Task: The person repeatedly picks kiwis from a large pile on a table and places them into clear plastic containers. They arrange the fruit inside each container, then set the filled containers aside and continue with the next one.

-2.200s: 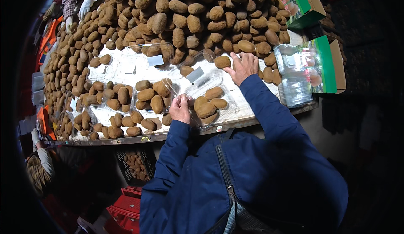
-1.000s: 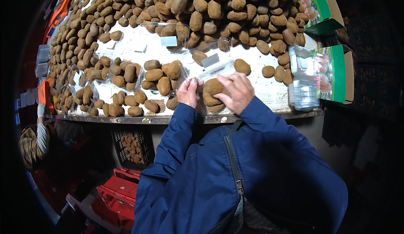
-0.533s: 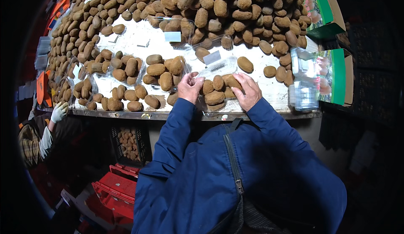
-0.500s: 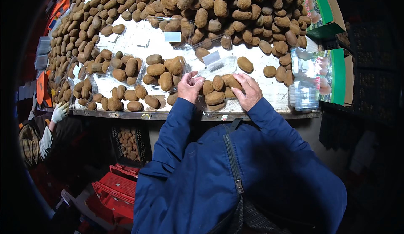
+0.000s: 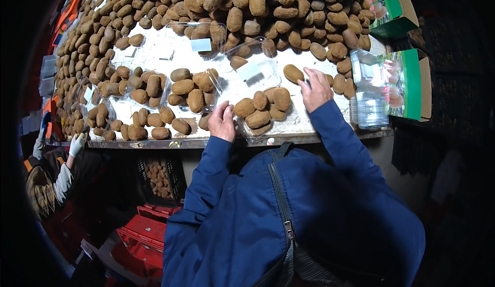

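Note:
A clear plastic clamshell box (image 5: 281, 127) lies open in front of me, with several brown kiwifruit (image 5: 258, 119) in its near half. A pale label (image 5: 249, 71) shows on its raised lid. My left hand (image 5: 223, 123) is at the box's left edge, thumb and forefinger close together on the rim; the thin plastic is hard to make out there. Off to the right, my right hand (image 5: 315, 91) is open, fingers apart and nothing in them. Its fingertips are just right of a single kiwifruit (image 5: 293, 73) on the white tabletop.
A large kiwifruit heap (image 5: 247, 8) covers the far side. Filled clear boxes (image 5: 195, 92) stand to the left. Stacked clear boxes (image 5: 368, 93) and green cartons (image 5: 412, 83) are at the right. Another person's gloved hand (image 5: 77, 144) is far left; red crates (image 5: 147, 230) sit below.
My right hand has left the fruit in the box and moved up and right, opening beside the lone kiwifruit. My left hand has come slightly nearer me. The whole view has shifted a little.

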Demonstrator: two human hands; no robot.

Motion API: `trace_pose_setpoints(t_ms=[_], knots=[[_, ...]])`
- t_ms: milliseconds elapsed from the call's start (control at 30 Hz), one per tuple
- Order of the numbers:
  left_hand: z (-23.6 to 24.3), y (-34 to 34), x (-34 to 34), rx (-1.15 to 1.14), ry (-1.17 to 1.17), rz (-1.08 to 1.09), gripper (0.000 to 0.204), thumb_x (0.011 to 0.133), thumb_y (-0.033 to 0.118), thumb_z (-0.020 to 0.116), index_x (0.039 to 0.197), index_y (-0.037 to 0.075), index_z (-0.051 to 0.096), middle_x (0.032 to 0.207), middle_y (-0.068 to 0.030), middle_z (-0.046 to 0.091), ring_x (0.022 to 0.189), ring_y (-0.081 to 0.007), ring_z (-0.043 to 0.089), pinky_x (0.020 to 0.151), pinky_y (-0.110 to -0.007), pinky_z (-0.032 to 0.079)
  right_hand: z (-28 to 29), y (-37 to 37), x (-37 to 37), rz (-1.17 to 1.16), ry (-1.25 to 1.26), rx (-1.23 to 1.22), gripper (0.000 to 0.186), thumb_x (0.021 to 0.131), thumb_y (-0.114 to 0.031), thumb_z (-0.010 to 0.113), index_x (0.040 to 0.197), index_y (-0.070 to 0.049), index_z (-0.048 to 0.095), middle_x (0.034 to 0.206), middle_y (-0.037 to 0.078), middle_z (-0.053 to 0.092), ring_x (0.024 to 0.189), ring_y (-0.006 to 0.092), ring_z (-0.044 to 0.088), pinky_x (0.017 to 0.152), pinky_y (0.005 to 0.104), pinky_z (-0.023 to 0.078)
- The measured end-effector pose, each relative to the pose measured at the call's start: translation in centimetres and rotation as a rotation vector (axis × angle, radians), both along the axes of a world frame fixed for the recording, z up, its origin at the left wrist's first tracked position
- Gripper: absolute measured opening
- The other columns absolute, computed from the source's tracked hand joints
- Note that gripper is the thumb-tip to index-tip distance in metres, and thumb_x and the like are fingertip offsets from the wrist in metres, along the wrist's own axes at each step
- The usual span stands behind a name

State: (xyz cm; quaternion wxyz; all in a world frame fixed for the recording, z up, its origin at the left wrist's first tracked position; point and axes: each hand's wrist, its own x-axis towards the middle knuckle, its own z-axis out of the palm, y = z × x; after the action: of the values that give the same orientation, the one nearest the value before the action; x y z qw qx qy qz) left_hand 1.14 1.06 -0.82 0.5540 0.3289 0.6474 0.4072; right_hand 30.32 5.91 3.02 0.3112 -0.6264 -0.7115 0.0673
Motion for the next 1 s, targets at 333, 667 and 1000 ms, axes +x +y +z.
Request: trace_pose_setpoints(t_ms=[333,667,1000], knots=[[0.6,-2.3,-0.5,-0.201,-0.034,-0.185,0.017,0.093,0.007,0.065,0.104,-0.003,0.059,0.084,-0.0057,0.067,0.073,-0.0118,0.064,0.063,-0.026,0.056,0.4,-0.3,0.2,-0.138,0.243,-0.281,0.033,0.091,-0.013,0.065,0.117,0.005,0.059,0.097,0.016,0.061,0.074,0.0231,0.059,0.068,0.0356,0.052],[0.4,-2.5,-0.1,-0.148,0.060,-0.197,0.016,0.083,0.004,0.074,0.087,0.000,0.058,0.074,-0.0035,0.063,0.067,-0.0084,0.057,0.062,-0.024,0.050,4.3,-8.0,-3.5,0.289,0.052,-0.150,0.046,0.080,-0.008,0.077,0.120,0.002,0.057,0.112,0.020,0.059,0.102,0.0324,0.062,0.084,0.0394,0.053],[-0.4,-2.2,0.8,0.036,0.077,-0.141,0.023,0.077,-0.003,0.070,0.082,0.003,0.048,0.078,-0.0022,0.056,0.071,-0.0095,0.053,0.068,-0.024,0.048,0.3,-3.2,-2.9,-0.125,0.621,-0.637,0.041,0.095,-0.024,0.065,0.125,0.004,0.058,0.097,0.013,0.069,0.088,0.0165,0.064,0.082,0.0309,0.053]])
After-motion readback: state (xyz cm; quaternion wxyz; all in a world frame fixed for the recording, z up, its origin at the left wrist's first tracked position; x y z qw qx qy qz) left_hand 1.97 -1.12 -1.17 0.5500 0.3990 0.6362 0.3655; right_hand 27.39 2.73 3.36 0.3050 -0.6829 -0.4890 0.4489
